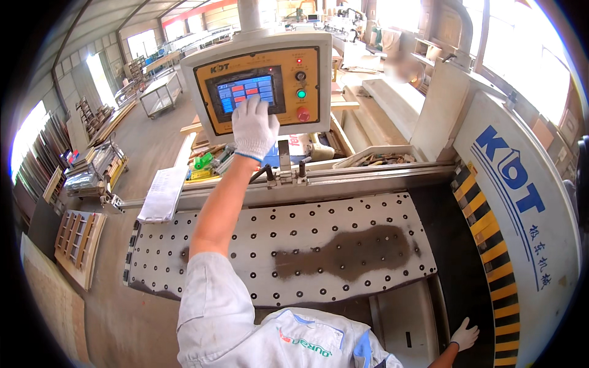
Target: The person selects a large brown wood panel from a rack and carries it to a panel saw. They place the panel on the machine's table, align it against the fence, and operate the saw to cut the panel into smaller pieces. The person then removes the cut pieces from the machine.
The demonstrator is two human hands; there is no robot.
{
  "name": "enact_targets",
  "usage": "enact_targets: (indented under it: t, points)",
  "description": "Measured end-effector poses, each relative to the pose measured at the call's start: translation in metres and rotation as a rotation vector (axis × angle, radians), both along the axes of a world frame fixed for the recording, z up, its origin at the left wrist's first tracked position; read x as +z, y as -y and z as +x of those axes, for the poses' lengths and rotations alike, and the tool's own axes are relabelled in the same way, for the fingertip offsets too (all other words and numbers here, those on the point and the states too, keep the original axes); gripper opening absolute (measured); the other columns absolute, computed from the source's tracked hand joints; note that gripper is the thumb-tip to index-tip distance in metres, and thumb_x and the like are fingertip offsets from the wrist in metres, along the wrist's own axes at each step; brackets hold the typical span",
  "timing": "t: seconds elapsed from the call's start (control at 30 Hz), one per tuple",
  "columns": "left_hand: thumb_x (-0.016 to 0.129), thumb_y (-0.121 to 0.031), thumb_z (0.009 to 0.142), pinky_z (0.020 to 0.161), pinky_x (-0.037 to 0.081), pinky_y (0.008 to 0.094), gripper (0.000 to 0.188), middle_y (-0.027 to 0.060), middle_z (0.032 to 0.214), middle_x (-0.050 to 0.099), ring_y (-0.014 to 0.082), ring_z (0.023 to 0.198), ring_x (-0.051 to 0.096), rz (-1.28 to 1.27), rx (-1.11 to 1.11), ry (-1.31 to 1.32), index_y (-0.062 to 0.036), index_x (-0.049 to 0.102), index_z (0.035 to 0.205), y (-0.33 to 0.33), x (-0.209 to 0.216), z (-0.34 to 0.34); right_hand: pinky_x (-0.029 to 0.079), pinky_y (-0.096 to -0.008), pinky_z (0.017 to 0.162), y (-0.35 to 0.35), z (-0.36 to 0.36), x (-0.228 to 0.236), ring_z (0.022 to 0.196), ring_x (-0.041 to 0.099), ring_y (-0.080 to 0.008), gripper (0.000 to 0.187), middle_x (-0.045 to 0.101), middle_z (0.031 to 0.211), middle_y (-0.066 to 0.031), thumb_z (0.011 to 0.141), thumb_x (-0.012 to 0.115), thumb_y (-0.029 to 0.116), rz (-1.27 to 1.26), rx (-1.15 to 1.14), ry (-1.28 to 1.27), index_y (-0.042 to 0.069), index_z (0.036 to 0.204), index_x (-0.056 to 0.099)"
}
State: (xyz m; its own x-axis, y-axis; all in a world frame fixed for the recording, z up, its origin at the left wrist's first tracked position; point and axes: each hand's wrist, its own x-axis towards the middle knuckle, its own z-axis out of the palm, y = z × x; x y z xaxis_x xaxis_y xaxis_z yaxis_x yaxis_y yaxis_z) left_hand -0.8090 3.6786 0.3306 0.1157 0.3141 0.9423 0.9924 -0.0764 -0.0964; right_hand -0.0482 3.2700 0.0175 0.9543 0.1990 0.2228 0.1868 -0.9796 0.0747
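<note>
In the head view, one flat screen (245, 93) is set in one yellow-faced panel (289, 86), beyond the far edge of the studded counter (304, 222). The screen is met by the knitted-gloved left hand (254, 126), its grip bent; whether pressed together cannot be told. The right hand (465, 336), likewise gloved, is held spread off the counter's near right corner. Four round controls (301, 94) are lined up. Blue lettering is borne by one curved housing (521, 202).
</note>
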Motion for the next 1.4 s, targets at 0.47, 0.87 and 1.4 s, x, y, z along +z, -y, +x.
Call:
enact_targets:
  t: [0.47, 0.87, 1.4]
  points:
    - [0.074, -0.028, 0.086, 0.11, 0.044, 0.0542, 0.041, 0.0187, 0.132, 0.063, 0.0401, 0.128, 0.057, -0.702, -0.508, 0.216, -0.0048, 0.066, 0.119, 0.141, -0.293, 0.16, 0.045, -0.0482, 0.115, 0.017, 0.011, -0.004, 0.139, 0.055, -0.0362, 0.073, 0.058, 0.151, -0.0199, 0.105, 0.049, 0.063, 0.167, 0.172, 0.009, 0.001, 0.141, 0.064]
    - [0.073, -0.028, 0.086, 0.112, 0.043, 0.056, 0.035, 0.0234, 0.129, 0.066, 0.0446, 0.127, 0.057, -0.809, -0.566, 0.291, -0.0027, 0.072, 0.111, 0.145, -0.303, 0.175, 0.049, -0.0478, 0.109, 0.015, -0.018, 0.014, 0.126, 0.064, -0.0389, 0.061, 0.068, 0.134, -0.0241, 0.102, 0.057, 0.05, 0.275, 0.207, 0.052, -0.004, 0.125, 0.072]
    - [0.074, -0.024, 0.085, 0.113, 0.042, 0.0531, 0.035, 0.0164, 0.137, 0.064, 0.0389, 0.131, 0.056, -0.818, -0.527, 0.257, -0.0021, 0.071, 0.112, 0.148, -0.3, 0.18, 0.044, -0.0495, 0.113, 0.013, -0.012, 0.001, 0.132, 0.059, -0.0363, 0.052, 0.067, 0.14, -0.0196, 0.096, 0.064, 0.045, 0.35, 0.176, 0.157, 0.001, 0.123, 0.074]
